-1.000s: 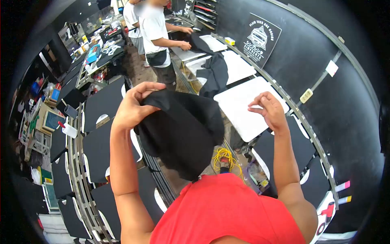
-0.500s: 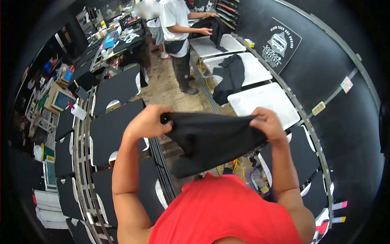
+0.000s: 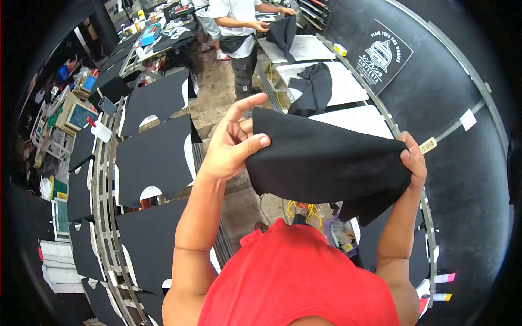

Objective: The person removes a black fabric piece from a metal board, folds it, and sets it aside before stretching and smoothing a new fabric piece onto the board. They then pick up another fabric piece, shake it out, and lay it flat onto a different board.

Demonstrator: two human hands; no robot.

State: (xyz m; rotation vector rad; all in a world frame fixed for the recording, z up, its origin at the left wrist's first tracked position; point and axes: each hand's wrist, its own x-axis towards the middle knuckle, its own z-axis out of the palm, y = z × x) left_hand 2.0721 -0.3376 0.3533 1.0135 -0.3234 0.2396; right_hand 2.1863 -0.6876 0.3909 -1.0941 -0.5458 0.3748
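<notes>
A black fabric piece [image 3: 326, 157] is stretched in front of my chest between my two hands. My left hand [image 3: 225, 144] pinches its left edge with the thumb in front; the index finger sticks out away from the cloth. At the upper right corner, my right hand [image 3: 414, 160] is closed on the fabric, thumb on the near side. Below that hand a loose corner folds and hangs down. Just beyond the cloth lies a bare white board [image 3: 356, 120], partly covered by it from my view.
Another black piece [image 3: 312, 89] lies crumpled on a white board [image 3: 345, 87]. Farther back, a person in a white shirt [image 3: 234, 11] handles black cloth [image 3: 281, 38]. Boards with black fabric [image 3: 155, 163] line a metal rail [image 3: 103, 190] on the left. Yellow cable [image 3: 312, 214] lies on the floor.
My hands have moved up and to the right with the fabric, turning it so its broad face shows. My left index finger has straightened out. The other person's cloth hangs more loosely.
</notes>
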